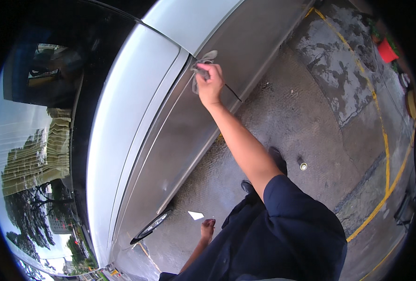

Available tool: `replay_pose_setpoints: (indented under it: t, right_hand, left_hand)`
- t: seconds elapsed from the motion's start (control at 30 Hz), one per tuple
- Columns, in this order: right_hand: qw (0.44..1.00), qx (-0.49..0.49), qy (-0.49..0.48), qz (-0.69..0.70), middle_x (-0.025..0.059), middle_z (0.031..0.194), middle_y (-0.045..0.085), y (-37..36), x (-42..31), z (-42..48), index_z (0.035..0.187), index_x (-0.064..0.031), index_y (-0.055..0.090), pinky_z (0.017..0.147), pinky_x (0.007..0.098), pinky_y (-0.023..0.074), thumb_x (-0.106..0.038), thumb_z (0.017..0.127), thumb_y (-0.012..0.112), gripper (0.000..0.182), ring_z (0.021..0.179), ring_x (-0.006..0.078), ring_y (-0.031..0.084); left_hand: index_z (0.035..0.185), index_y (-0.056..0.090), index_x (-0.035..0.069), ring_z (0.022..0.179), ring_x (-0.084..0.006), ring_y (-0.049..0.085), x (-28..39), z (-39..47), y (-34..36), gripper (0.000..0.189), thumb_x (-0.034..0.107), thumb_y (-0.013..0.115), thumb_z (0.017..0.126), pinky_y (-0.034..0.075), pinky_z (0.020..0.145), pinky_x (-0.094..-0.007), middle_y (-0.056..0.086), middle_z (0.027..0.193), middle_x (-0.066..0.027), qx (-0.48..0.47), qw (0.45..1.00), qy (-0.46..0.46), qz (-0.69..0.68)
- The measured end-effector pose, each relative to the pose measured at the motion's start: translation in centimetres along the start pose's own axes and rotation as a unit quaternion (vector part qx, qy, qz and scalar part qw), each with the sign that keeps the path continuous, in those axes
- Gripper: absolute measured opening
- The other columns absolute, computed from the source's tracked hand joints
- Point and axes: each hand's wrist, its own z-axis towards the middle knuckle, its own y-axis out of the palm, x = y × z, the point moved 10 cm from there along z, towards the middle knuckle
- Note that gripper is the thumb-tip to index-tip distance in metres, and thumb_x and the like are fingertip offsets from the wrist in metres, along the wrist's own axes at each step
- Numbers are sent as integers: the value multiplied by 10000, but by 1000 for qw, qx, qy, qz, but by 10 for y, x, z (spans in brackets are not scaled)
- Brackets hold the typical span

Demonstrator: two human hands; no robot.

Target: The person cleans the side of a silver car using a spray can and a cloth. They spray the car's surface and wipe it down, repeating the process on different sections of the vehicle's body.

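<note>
My right hand (pixel 211 82) pinches a crumpled grey cloth (pixel 210 55) against the side of a silver van (pixel 190 116). The cloth lies where a door seam meets the body crease, just below the pale upper panel (pixel 137 66). Low beside my dark shirt hangs my left hand (pixel 208 229), its fingers curled. Whether anything is inside that hand is too small to make out. Close to it, over the ground, shows a flat white piece or mark (pixel 195 215). A van wheel (pixel 153 224) sits farther left.
Dark van windows (pixel 35 151) reflect trees and buildings. Near my shoes (pixel 278 158), a small round can (pixel 303 166) stands on the concrete ground (pixel 292 116). Yellow lines (pixel 386 158) cross the ground on the right. A red pot (pixel 388 50) with greenery is at the far right.
</note>
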Motion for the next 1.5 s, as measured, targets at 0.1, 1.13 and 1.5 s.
replay_pose_setpoints:
  t: [0.1, 1.13, 1.5]
  right_hand:
    - [999, 29, -4, -12, 110, 897, 561, -1, 6, -2, 925, -60, 613, 723, 357, 476, 52, 693, 630, 259, 850, 297, 578]
    - [991, 41, 57, -110, 178, 1014, 484, -19, 59, -48, 957, -12, 520, 851, 428, 410, 92, 723, 495, 257, 952, 359, 509]
    - [944, -35, 302, -128, 159, 968, 593, -78, 184, -66, 1000, -10, 546, 800, 390, 445, -45, 836, 607, 179, 897, 314, 571]
  left_hand:
    - [914, 655, 19, 671, -123, 581, 3, 6, -4, 240, 249, 673, 846, 482, 600, -281, 651, 799, -49, 13, 999, 25, -35]
    - [963, 640, 6, 725, -148, 600, -31, -13, 3, 292, 265, 663, 831, 502, 628, -292, 654, 845, -73, 0, 999, -35, -8]
    - [974, 637, 46, 770, -120, 592, 18, 12, 6, 241, 269, 621, 887, 504, 658, -287, 643, 886, -28, -22, 999, 13, -46]
